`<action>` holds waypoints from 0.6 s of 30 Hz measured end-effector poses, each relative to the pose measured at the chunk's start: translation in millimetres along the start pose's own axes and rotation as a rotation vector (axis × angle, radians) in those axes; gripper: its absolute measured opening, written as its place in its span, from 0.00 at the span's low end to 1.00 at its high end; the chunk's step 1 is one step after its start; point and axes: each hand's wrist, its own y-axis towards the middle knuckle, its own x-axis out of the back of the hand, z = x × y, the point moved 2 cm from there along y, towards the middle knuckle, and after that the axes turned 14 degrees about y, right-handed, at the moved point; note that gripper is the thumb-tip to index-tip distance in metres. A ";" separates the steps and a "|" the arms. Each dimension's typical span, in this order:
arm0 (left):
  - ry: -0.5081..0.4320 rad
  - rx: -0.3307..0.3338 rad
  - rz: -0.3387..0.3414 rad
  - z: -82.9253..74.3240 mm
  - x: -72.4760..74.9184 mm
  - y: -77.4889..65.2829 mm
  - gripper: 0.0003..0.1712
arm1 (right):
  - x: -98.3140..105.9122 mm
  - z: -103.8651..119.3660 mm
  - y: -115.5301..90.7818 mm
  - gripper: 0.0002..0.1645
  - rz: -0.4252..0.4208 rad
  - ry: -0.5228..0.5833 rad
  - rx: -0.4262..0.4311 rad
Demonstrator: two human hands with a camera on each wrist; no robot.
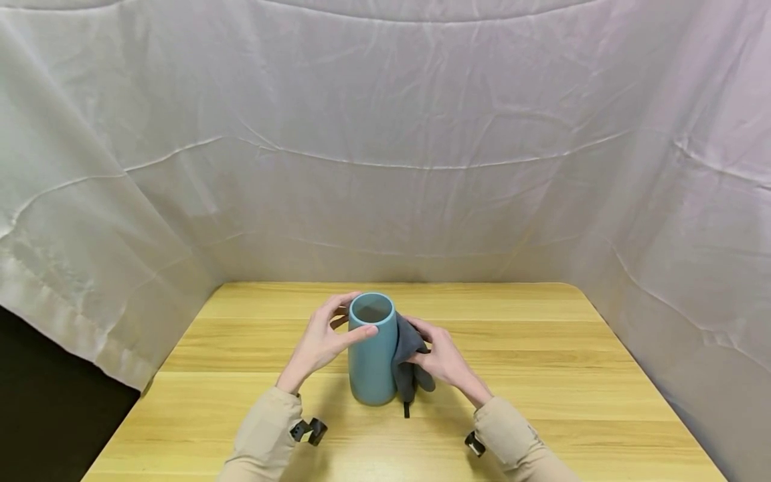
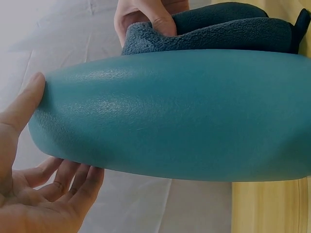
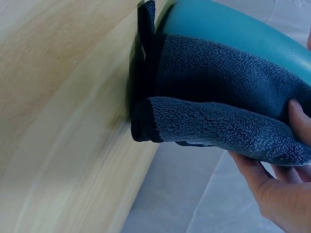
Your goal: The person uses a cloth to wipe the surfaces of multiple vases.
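Note:
A tall teal vase (image 1: pixel 372 368) with a round open mouth stands upright on the wooden table. My left hand (image 1: pixel 322 337) grips it near the rim, thumb on the near side and fingers round the far left side. In the left wrist view the vase (image 2: pixel 170 116) spans the picture, the left hand (image 2: pixel 43 189) at its mouth end. My right hand (image 1: pixel 442 355) pinches a dark grey cloth (image 1: pixel 408 351) against the vase's right side. The cloth (image 3: pixel 214 121) hangs in folds, with a black loop at its lower end. Part of the right fingers is hidden behind the cloth.
The wooden table (image 1: pixel 542 381) extends around the vase to both sides. Pale fabric curtains (image 1: pixel 385 201) enclose the back and sides. A dark area (image 1: pixel 54 402) lies beyond the table's left edge. Each sleeve carries a small black wrist device (image 1: pixel 309 430).

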 end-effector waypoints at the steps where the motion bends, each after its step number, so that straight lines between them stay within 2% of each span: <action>1: -0.003 -0.001 0.000 -0.1 -0.1 0.0 0.34 | 0.0 0.2 -0.1 0.39 -0.003 0.010 0.001; 11: -0.014 -0.002 0.004 0.9 -0.3 0.6 0.35 | 1.0 4.8 1.1 0.33 -0.058 0.098 0.004; 18: -0.013 0.013 0.009 2.5 -1.2 1.2 0.35 | -0.4 13.7 3.6 0.25 -0.177 0.159 0.027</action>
